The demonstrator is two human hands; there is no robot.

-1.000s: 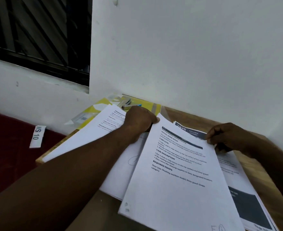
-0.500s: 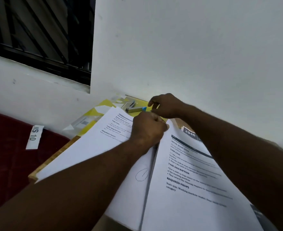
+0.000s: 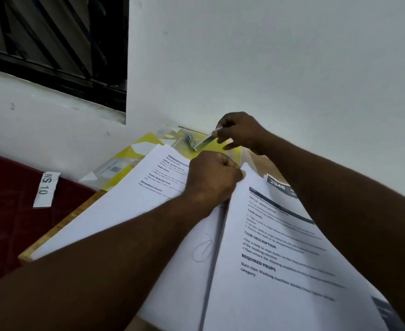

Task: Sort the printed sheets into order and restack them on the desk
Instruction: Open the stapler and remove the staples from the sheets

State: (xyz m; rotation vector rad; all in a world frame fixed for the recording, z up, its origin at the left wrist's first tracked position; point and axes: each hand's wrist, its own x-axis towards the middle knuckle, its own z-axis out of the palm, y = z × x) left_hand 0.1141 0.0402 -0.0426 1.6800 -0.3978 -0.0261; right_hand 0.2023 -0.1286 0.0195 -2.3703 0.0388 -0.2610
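Note:
Printed white sheets lie spread over the wooden desk (image 3: 53, 235). My left hand (image 3: 212, 179) pinches the top corner of a raised sheaf of printed sheets (image 3: 268, 263), headed with task text. A second printed pile (image 3: 134, 199) lies flat to its left, under my left forearm. A sheet with a dark header reading 2946 (image 3: 278, 186) shows behind the sheaf. At the desk's far corner my right hand (image 3: 241, 132) pinches a small stapler (image 3: 202, 142) by its blue-tipped end, lifted off the yellow folder (image 3: 146, 142).
The desk stands in a corner of white walls, with a barred window (image 3: 53, 44) at upper left. A dark red surface (image 3: 5, 211) lies left of the desk, with a white label reading WS 10 (image 3: 45, 189) on it.
My right hand left the sheets on the right, reached across to the far corner and picked up the stapler. My left hand lifted the sheaf's corner higher.

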